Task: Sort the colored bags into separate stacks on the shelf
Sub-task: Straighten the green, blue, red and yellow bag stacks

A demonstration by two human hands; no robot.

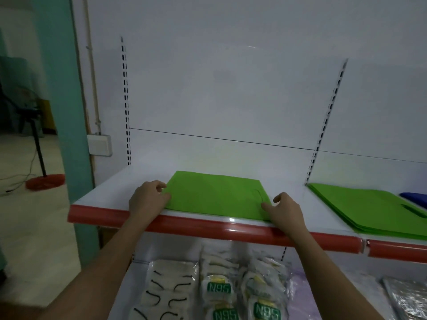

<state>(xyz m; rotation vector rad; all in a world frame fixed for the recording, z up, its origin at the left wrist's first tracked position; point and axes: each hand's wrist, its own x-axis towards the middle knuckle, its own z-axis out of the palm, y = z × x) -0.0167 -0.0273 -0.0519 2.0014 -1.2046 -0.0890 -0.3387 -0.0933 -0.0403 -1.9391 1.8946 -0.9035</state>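
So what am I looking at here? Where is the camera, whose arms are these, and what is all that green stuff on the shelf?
There is no machine: these are a person's bare arms, filmed by a camera worn on their head, looking forward and down. The left hand and the right hand rest at the two side edges of a flat green bag lying on a white shelf with a red front edge. It looks as if they are straightening it rather than lifting it. To the right lies a stack of green bags, with a blue bag just showing behind it. On the shelf below are packets marked N95.
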